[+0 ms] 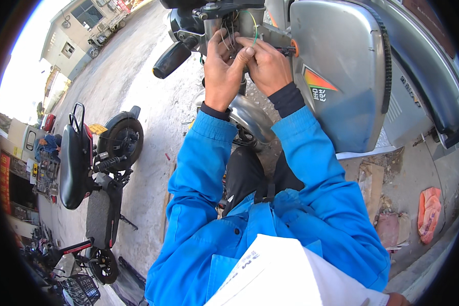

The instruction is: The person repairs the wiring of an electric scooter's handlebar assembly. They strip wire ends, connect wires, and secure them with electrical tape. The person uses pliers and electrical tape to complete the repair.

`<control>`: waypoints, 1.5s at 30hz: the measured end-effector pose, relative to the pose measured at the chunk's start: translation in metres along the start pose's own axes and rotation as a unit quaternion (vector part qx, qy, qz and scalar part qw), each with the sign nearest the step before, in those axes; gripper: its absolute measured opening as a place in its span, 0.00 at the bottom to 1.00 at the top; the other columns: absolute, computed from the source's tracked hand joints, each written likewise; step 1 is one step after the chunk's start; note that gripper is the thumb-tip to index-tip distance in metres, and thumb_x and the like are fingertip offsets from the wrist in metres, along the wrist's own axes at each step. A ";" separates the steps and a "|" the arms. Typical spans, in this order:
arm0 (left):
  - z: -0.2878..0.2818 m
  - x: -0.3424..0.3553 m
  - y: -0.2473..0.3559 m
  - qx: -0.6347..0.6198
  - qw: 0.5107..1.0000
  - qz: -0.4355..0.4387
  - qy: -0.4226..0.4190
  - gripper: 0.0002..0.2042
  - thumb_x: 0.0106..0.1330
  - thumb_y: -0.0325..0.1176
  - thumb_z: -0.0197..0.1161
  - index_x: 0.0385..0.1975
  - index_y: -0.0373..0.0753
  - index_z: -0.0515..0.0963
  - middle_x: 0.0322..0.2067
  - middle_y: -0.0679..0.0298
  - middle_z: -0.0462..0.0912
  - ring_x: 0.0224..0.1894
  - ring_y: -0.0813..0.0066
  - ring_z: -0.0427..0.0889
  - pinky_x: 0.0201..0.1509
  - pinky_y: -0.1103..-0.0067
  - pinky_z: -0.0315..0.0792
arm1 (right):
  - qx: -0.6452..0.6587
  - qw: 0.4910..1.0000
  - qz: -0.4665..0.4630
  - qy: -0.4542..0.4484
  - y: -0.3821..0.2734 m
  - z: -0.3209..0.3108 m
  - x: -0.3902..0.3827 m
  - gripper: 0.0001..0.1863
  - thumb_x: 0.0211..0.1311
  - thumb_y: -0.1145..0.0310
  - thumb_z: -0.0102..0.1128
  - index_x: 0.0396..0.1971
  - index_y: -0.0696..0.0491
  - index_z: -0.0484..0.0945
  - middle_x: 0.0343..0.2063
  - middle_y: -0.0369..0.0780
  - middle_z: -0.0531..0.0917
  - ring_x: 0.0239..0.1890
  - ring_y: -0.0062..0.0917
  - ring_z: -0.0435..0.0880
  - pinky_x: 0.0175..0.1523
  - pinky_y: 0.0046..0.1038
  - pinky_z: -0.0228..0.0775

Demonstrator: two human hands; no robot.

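Both hands meet at a scooter's handlebar column (229, 20): the left hand (222, 71) and right hand (268, 64) pinch thin wires (228, 38) running upward beyond their fingertips.

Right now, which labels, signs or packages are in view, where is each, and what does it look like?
Decal: on the grey scooter panel beside the right hand; a red-orange-green triangle over white characters.
Yellow plate: rear of the black scooter, far left.
Red sign: shopfront, left edge.
White printed paper: bottom centre, against the blue jacket.
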State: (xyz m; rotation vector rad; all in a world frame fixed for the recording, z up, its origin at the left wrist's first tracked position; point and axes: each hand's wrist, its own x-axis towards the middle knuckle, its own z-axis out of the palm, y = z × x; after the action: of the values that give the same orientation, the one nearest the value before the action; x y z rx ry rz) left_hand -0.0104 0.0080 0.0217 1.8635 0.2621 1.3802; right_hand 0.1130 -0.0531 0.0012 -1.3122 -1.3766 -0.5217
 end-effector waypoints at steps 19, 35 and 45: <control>-0.022 0.006 0.010 -0.055 0.989 -0.074 -0.115 0.40 0.69 0.20 0.74 0.78 0.25 0.58 0.57 0.53 0.82 0.55 0.73 0.83 0.61 0.77 0.80 | 0.329 0.919 0.216 0.034 0.010 -0.013 0.031 0.17 0.76 0.69 0.69 0.58 0.61 0.86 0.40 0.37 0.93 0.31 0.13 0.82 0.35 0.20 0.78; -0.029 0.002 0.035 0.288 0.950 0.120 0.023 0.38 0.60 0.19 0.79 0.73 0.38 0.71 0.65 0.50 0.80 0.60 0.61 0.85 0.60 0.69 0.85 | 0.091 0.987 0.129 -0.023 0.008 -0.004 0.019 0.10 0.69 0.64 0.71 0.45 0.51 0.90 0.39 0.47 0.90 0.41 0.49 0.89 0.45 0.45 0.81; -0.048 0.028 0.017 0.510 0.764 0.388 -0.073 0.47 0.56 0.18 0.75 0.77 0.66 0.70 0.81 0.64 0.62 0.65 0.56 0.80 0.64 0.63 0.80 | 0.054 0.990 0.098 -0.086 0.005 -0.013 0.014 0.10 0.70 0.63 0.67 0.45 0.50 0.89 0.41 0.47 0.89 0.44 0.52 0.87 0.48 0.51 0.80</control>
State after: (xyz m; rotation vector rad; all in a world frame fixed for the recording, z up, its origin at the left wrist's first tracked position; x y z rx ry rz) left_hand -0.0466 0.0348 0.0583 3.2451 0.1654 1.7806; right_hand 0.1261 -0.0579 0.0154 -1.4107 -1.3770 -0.2011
